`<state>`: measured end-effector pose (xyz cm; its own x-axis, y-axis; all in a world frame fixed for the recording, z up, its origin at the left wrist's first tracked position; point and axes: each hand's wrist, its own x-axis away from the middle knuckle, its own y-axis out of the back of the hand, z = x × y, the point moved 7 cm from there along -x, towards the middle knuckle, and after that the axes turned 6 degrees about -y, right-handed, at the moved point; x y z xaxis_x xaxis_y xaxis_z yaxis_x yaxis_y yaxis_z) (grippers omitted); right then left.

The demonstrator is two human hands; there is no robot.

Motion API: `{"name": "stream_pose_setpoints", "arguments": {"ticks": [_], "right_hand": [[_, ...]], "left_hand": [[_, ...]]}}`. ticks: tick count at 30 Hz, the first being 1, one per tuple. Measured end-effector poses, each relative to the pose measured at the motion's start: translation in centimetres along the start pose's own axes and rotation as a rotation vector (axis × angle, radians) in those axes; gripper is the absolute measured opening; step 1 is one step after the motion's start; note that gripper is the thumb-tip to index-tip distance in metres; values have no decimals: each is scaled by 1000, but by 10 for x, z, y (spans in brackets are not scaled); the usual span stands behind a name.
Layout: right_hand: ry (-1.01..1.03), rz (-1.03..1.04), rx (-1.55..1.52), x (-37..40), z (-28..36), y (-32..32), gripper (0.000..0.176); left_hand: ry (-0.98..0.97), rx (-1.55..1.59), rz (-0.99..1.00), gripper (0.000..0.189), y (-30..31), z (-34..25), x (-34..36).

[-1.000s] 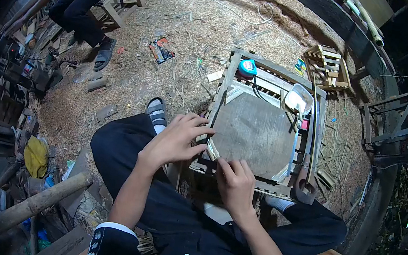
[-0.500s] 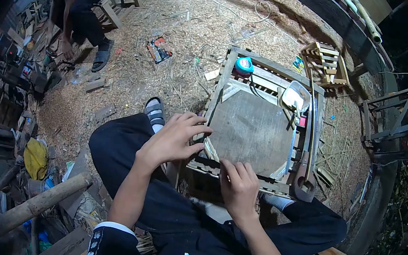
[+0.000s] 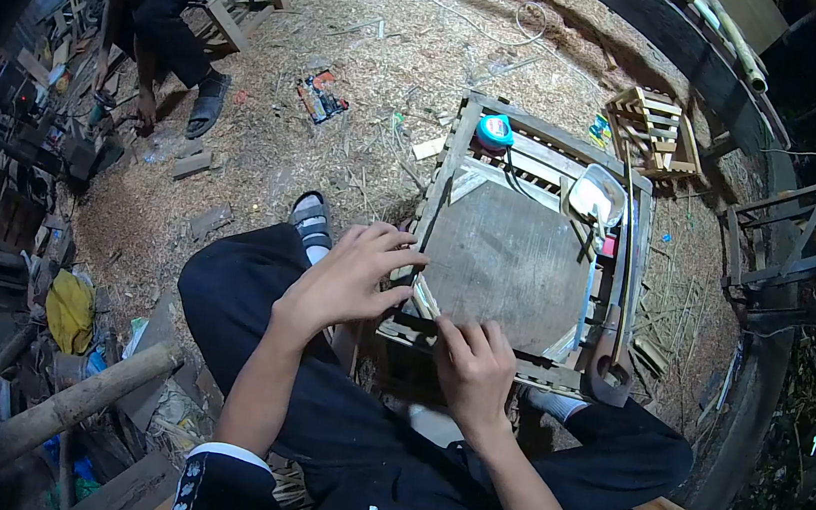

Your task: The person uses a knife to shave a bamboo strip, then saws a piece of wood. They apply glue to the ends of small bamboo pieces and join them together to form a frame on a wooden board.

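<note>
A dark square board (image 3: 503, 261) lies on a slatted wooden stand in front of my knees. Pale wood strips (image 3: 426, 299) cross its near left corner. Over that corner's edge my left hand (image 3: 345, 273) is spread, its fingers apart and the thumb tip by the strips' upper end. My right hand (image 3: 478, 369) has curled fingers and is pinched at the lower end of the strips, at the board's near edge. Its fingertips partly hide that end.
A turquoise tape measure (image 3: 493, 132), a white tub (image 3: 597, 194) and a handsaw (image 3: 609, 364) rest on the stand (image 3: 562, 144). A small slatted crate (image 3: 655, 132) stands beyond it. At the upper left another person (image 3: 170, 6) bends over scrap wood. Shavings cover the ground.
My right hand's fingertips have shifted slightly left against the strips. My left hand stays nearly in place. The whole view has shifted a little.
</note>
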<state>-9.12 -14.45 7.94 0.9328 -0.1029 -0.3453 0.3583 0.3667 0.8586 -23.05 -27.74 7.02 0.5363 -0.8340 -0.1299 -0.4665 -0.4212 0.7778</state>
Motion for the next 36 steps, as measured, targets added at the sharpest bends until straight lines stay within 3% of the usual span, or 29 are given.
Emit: {"name": "stream_pose_setpoints", "arguments": {"ticks": [16,25,30,36], "right_hand": [[-85,-87,-67,-2,5,5,24],[-160,-28,-164,-2,-3,-1,27],[-276,1,-279,3,-11,7,19],[-275,-7,-342,-21,-13,-4,14]], "left_hand": [[-1,3,-4,46,-2,2,1],[0,-7,6,46,-2,3,3],[-4,5,-1,45,0,0,2],[-8,-8,-8,44,-1,2,2]]}}
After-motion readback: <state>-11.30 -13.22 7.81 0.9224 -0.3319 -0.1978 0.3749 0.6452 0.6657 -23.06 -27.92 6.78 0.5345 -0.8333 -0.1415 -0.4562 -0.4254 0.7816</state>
